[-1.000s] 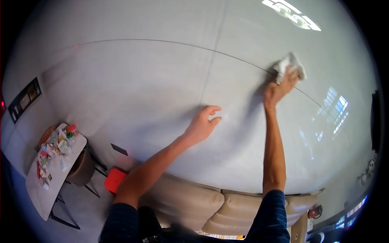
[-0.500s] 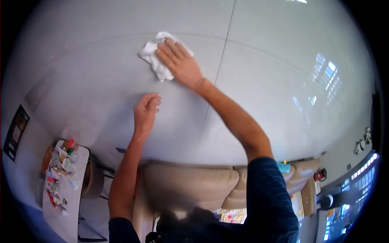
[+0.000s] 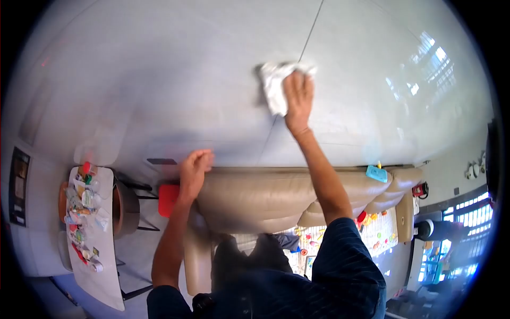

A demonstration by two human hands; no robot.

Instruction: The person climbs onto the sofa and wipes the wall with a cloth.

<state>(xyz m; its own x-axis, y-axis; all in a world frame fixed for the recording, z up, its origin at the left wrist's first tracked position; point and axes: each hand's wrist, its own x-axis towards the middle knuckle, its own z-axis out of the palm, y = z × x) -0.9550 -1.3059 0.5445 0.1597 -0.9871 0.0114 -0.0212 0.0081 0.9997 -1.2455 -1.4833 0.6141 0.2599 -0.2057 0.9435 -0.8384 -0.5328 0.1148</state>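
Observation:
A white cloth [image 3: 274, 87] lies against the glossy pale wall [image 3: 212, 80], across a thin dark seam. My right hand [image 3: 299, 101] presses flat on the cloth's right part, its fingers pointing up and slightly blurred. Lower and to the left, my left hand [image 3: 194, 173] is raised near the wall above the sofa's left end, its fingers loosely curled with nothing visible between them. Whether its fingertips touch the wall cannot be made out.
Below the wall stands a beige sofa [image 3: 255, 199] with a light blue packet [image 3: 376, 173] on its back. At left are a cluttered white table [image 3: 114, 266], a brown chair [image 3: 126, 210] and a red stool [image 3: 168, 200]. A patterned mat [image 3: 380, 234] shows beyond the sofa.
Since half a second ago, my right hand and the cloth have moved right across the wall. The view has shifted, showing more of the sofa and mat. My left hand appears lower, its fingers still curled.

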